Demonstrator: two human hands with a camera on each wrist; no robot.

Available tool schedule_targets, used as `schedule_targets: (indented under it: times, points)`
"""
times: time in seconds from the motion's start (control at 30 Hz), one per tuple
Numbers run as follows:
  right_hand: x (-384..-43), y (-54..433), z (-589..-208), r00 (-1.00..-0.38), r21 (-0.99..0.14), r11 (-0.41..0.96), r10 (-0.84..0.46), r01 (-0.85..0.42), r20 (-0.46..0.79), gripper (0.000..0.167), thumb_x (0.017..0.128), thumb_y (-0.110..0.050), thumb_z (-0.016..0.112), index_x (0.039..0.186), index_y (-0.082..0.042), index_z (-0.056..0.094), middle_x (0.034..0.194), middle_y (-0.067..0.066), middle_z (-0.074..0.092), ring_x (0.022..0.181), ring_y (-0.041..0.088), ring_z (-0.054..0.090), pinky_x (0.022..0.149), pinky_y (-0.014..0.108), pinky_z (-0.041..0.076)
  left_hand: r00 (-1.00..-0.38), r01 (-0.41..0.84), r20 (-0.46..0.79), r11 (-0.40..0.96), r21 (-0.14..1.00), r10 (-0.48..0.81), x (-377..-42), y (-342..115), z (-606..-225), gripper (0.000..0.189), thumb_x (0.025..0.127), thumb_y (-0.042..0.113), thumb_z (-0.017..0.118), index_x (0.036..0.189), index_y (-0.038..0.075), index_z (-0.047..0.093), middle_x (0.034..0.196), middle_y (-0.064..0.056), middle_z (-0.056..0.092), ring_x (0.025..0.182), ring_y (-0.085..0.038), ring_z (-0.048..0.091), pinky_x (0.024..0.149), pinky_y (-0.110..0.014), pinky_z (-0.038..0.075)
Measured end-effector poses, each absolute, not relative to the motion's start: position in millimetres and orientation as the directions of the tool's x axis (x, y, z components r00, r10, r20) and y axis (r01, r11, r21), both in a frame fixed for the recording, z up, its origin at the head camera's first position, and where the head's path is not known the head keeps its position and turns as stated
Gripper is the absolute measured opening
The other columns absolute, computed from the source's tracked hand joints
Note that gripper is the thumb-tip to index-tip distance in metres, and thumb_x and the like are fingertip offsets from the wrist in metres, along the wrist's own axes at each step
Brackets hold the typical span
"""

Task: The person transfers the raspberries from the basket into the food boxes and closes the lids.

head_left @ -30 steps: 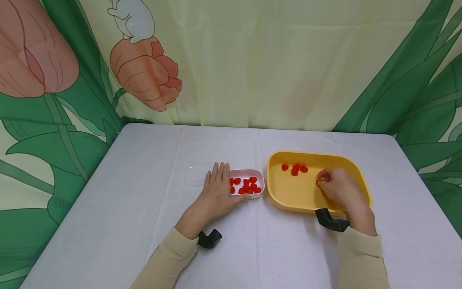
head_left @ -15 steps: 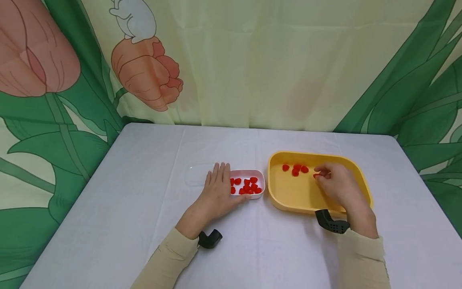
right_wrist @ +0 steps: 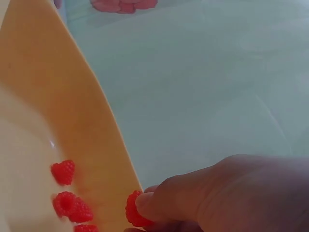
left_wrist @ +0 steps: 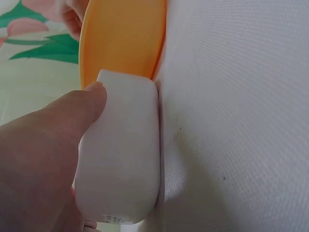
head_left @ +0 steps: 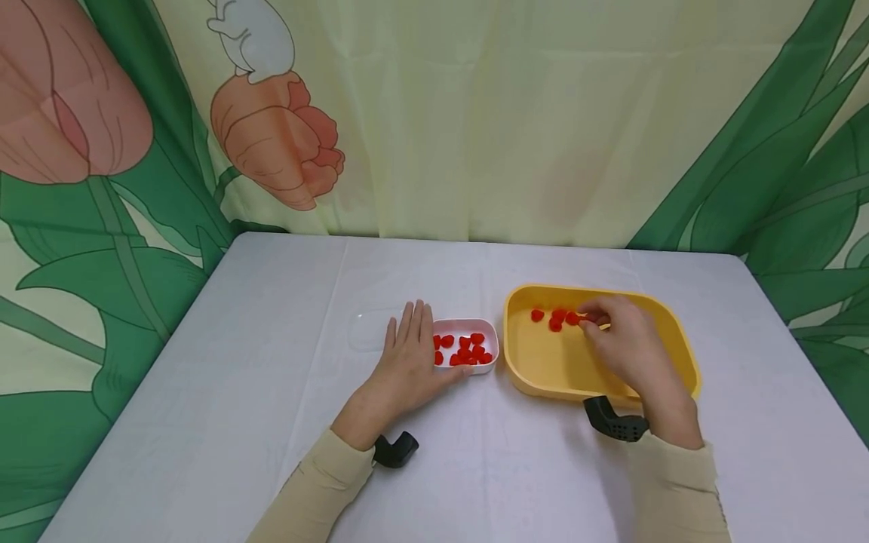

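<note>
The right hand [head_left: 631, 343] holds one raspberry [right_wrist: 133, 212] in its narrow grip over one yellow tray [head_left: 550, 362]; four more berries [head_left: 537, 315] lie towards its eleven o'clock. At nine o'clock, the left hand [head_left: 405, 364], fingers straight, touches one white box [left_wrist: 120, 145] showing about ten berries.

White table [head_left: 434, 467] beneath tray [head_left: 553, 363], box [left_wrist: 120, 145], lid [head_left: 370, 332]

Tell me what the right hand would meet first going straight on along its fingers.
Most likely the nearest loose berry, just left of the right hand in the tray. Height is unclear in the head view, so the hand and its pinched berry might pass above it.
</note>
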State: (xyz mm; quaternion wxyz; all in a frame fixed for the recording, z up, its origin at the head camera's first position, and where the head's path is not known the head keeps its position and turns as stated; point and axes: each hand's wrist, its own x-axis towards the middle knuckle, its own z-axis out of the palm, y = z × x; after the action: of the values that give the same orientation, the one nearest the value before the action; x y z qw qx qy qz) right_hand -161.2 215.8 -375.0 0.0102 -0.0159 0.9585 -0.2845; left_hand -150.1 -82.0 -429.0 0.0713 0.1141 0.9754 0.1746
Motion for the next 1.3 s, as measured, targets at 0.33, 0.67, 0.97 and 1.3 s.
schedule_targets:
  times: [0.33, 0.67, 0.97, 1.3]
  points:
    - [-157.2, 206.0, -370.0, -0.991, -0.560, 0.818, -0.119, -0.131, 0.059, 0.022, 0.095, -0.007, 0.064, 0.115, 0.001, 0.067, 0.110, 0.018, 0.062, 0.101, 0.033, 0.057, 0.090, 0.053, 0.054, -0.963, 0.215, -0.083, 0.916, 0.339, 0.257, -149.7, -81.4, -429.3, 0.114, 0.082, 0.068, 0.063, 0.158, 0.000, 0.010, 0.167, -0.017, 0.011, 0.155, -0.034, 0.005, 0.125, -0.056, 0.007]
    - [-155.9, 194.2, -372.5, -0.975, -0.550, 0.806, -0.166, -0.219, 0.144, 0.022, 0.092, -0.006, 0.066, 0.114, -0.001, 0.067, 0.107, 0.012, 0.062, 0.098, 0.029, 0.059, 0.088, 0.051, 0.056, -0.963, 0.225, -0.071, 0.919, 0.324, 0.261, -148.1, -81.9, -429.6, 0.113, 0.084, 0.069, 0.061, 0.157, -0.001, 0.011, 0.166, -0.019, 0.011, 0.155, -0.035, 0.005, 0.125, -0.056, 0.007]
    - [-156.3, 176.1, -374.9, -0.934, -0.540, 0.764, -0.256, -0.354, 0.250, 0.018, 0.090, -0.003, 0.068, 0.108, -0.002, 0.069, 0.101, 0.010, 0.063, 0.090, 0.026, 0.059, 0.080, 0.046, 0.056, -0.965, 0.211, -0.081, 0.920, 0.329, 0.250, -148.8, -81.6, -429.6, 0.113, 0.083, 0.069, 0.061, 0.158, 0.000, 0.012, 0.166, -0.018, 0.011, 0.156, -0.034, 0.005, 0.125, -0.055, 0.006]
    - [-150.4, 144.4, -374.7, -0.895, -0.495, 0.747, -0.345, -0.444, 0.282, 0.018, 0.089, -0.008, 0.071, 0.107, -0.007, 0.070, 0.103, 0.005, 0.062, 0.093, 0.024, 0.062, 0.081, 0.039, 0.058, -0.964, 0.226, -0.063, 0.917, 0.328, 0.260, -149.1, -82.2, -430.1, 0.113, 0.083, 0.069, 0.062, 0.157, -0.001, 0.013, 0.166, -0.019, 0.013, 0.155, -0.035, 0.006, 0.125, -0.056, 0.008]
